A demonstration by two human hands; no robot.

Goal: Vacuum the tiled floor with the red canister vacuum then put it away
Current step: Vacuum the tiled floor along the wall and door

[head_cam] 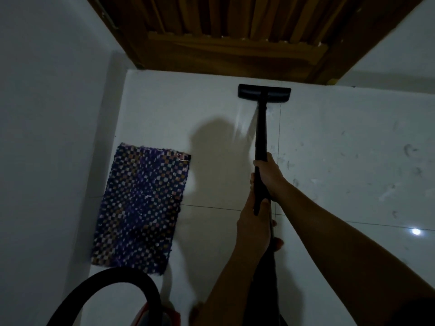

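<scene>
A black vacuum wand runs from my hands forward to a flat black floor head, which lies on the white tiled floor just before a wooden door. My right hand grips the wand higher up the tube. My left hand grips its lower end, just behind the right. At the bottom left a black hose arcs over a red canister, only a small part of which shows.
A dark wooden door closes the far side. A blue checkered woven mat lies on the floor at the left, against a white wall. Scuff marks and bits of debris dot the tiles at the right.
</scene>
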